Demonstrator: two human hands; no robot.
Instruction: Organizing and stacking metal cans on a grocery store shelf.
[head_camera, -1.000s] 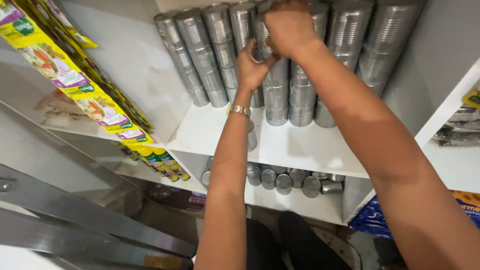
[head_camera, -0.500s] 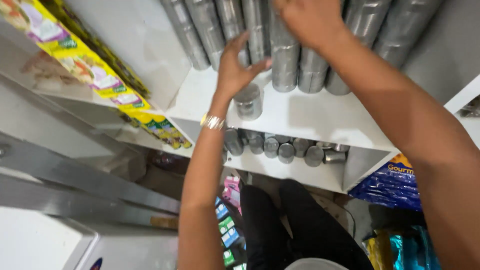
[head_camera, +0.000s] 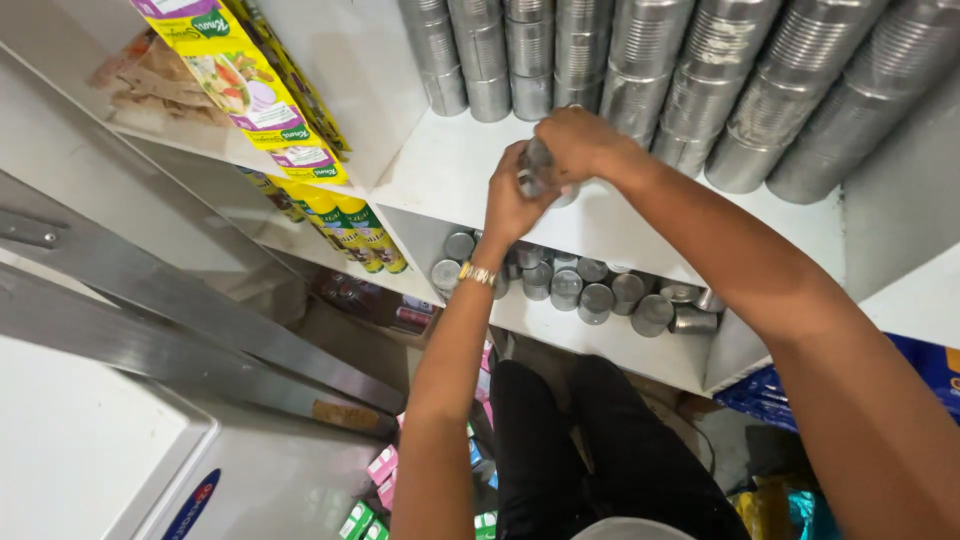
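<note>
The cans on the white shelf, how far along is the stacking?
Done: stacked rows of silver cans stand along the back of the upper shelf. In hand: the left hand and right hand together hold one can over the shelf's front, not yet set down. Left: bare shelf space remains in front of the stacks, and loose cans sit on the shelf below.

Both your arms are bare all the way up, no sleeves in sight. Your left hand (head_camera: 512, 205) has a gold-coloured link bracelet (head_camera: 477, 273) snug at the wrist; your right hand (head_camera: 580, 145) wears nothing at all. Lower down you've got plain black trousers (head_camera: 600, 460) on.
</note>
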